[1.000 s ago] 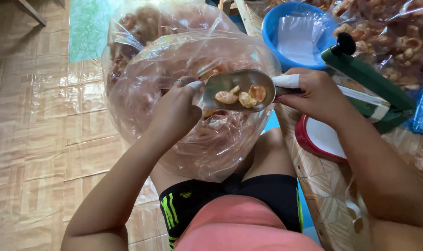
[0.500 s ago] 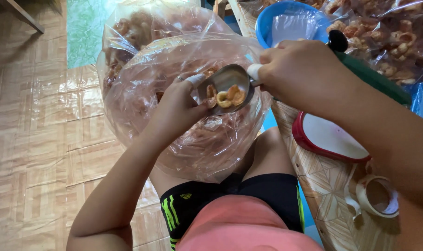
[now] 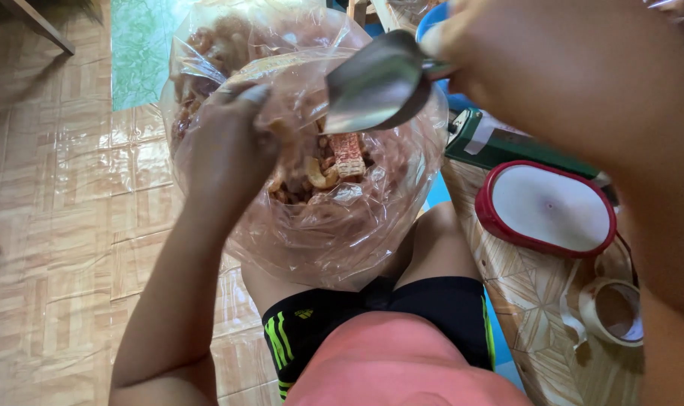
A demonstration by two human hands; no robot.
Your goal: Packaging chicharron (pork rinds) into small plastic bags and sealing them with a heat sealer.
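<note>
**Scoop tilted over the bag mouth, left hand holding the rim**

Head view. We hold a metal scoop (image 3: pixel 376 79) in our right hand (image 3: pixel 552 83); the fingers are closed round its handle, though the handle itself is mostly hidden behind the hand. The scoop's long axis runs from the right fingers leftward and a little down, bowl end lowest, its inside turned away from the camera, so we cannot tell whether anything remains in it. Directly beneath the bowl lies the open clear plastic bag (image 3: pixel 319 233), with fried snack pieces (image 3: pixel 327 169) heaped inside. Our left hand (image 3: pixel 225 150) sits just left of the scoop bowl, fingers curled on the bag's rim, holding the mouth open. The left hand is nearer the bag; the right is above it. Beyond the right fingers, on the table (image 3: pixel 530 301), rest a red-rimmed white lid (image 3: pixel 549 207) and a tape roll (image 3: pixel 612 312).
</note>
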